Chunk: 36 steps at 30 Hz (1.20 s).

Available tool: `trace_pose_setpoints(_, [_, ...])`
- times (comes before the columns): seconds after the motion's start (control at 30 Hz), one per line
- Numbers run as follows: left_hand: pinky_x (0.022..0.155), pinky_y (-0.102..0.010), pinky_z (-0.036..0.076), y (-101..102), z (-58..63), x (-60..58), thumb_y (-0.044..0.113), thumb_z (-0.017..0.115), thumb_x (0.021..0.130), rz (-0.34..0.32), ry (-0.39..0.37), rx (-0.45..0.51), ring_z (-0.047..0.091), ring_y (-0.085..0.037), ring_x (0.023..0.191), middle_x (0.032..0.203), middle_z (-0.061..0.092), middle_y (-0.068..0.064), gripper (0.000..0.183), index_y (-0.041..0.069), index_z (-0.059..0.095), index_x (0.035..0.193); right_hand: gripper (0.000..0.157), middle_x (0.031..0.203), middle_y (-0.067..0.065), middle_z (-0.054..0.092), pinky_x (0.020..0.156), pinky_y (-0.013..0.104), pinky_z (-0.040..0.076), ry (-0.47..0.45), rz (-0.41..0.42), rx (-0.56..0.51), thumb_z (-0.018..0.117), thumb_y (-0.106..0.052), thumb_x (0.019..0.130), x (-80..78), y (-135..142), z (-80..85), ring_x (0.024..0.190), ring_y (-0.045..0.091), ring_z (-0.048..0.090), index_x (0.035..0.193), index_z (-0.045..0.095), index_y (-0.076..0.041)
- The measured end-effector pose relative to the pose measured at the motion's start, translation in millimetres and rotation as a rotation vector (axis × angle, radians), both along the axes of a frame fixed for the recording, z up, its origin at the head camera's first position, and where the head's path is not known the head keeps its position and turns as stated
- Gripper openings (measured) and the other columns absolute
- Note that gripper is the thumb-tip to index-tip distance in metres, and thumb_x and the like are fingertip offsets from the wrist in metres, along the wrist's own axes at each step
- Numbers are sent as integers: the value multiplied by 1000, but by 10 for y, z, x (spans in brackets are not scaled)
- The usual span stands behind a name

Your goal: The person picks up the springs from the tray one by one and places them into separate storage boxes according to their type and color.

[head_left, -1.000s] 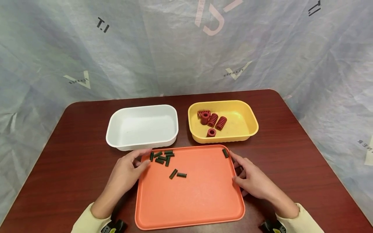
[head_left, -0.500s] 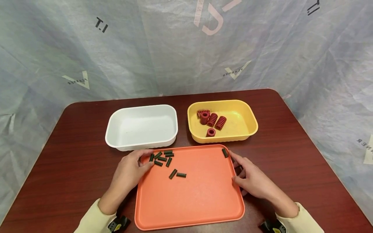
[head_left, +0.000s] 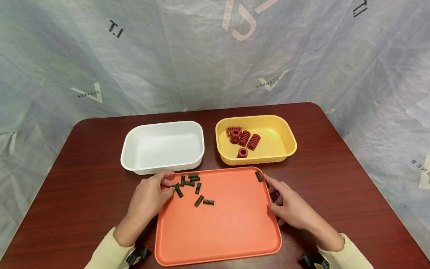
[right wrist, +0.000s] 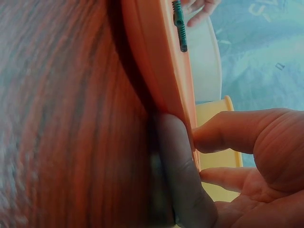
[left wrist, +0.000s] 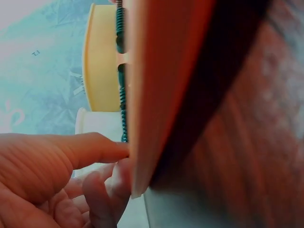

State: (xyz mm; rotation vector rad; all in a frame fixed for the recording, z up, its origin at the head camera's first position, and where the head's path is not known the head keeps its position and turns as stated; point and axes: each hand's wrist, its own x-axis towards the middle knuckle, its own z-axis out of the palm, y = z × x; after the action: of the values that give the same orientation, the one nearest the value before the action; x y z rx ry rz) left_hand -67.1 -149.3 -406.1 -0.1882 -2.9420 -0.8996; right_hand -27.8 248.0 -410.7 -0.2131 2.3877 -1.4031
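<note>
An orange tray [head_left: 221,231] lies on the table, bearing several small dark green springs [head_left: 189,183], most grouped at its far left corner. My left hand [head_left: 147,196] reaches over that corner, its fingertips at a spring [head_left: 178,191]; whether they pinch one is hidden. In the left wrist view, the thumb and fingers [left wrist: 102,147] meet on the tray's upper side. My right hand [head_left: 290,207] grips the right rim of the tray, with fingers on both sides of the edge in the right wrist view. A lone spring [head_left: 258,176] lies near its index finger.
Behind the tray stands a white bin [head_left: 161,147] with nothing visible inside. To its right, a yellow bin [head_left: 273,144] holds several larger red springs [head_left: 244,138]. The dark wood table [head_left: 336,164] ends at a grey sheet [head_left: 201,56] behind.
Springs by my left hand have shifted and turned: one now stands more upright farther right, others lie nearer the thumb. The left hand has moved slightly; the right hand stays on the rim.
</note>
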Motion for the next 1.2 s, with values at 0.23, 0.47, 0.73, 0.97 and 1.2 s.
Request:
trace_pose_setpoints(0.23, [72,-26,59,-102,48,4,9,79,90,-23,-180,267,71,-12,83,98,75,-1,39,6,69,128,83,123,24,44,44,36,59,1,3,2,67,8,93,3,-1,12,73,24,66,164,27,-12])
trace_pose_setpoints(0.47, [75,-35,64,-205,34,0,-1,73,94,-84,-435,771,73,-24,92,115,68,-22,51,-8,54,141,83,123,24,45,44,36,59,2,4,9,67,7,94,-1,-3,21,73,24,66,164,27,-12])
trace_pose_setpoints(0.73, [82,-36,63,-300,-14,-7,3,66,100,-263,-566,972,72,-25,101,134,63,-24,59,-10,40,152,83,122,23,45,44,36,59,6,9,9,67,7,94,-2,0,12,72,24,66,164,27,-13])
trace_pose_setpoints(0.97, [83,-36,63,-309,47,-15,5,60,104,-383,-611,1042,72,-27,106,124,69,-21,46,-4,50,148,83,123,25,44,44,36,59,11,24,-10,67,6,94,-4,13,2,73,24,66,164,26,-13])
trace_pose_setpoints(1.2, [87,-33,62,-381,218,-136,-1,55,105,-430,-587,1098,72,-26,108,126,71,-12,37,5,62,140,84,124,25,44,45,36,60,4,27,-16,67,5,94,-7,18,-3,74,24,66,165,25,-12])
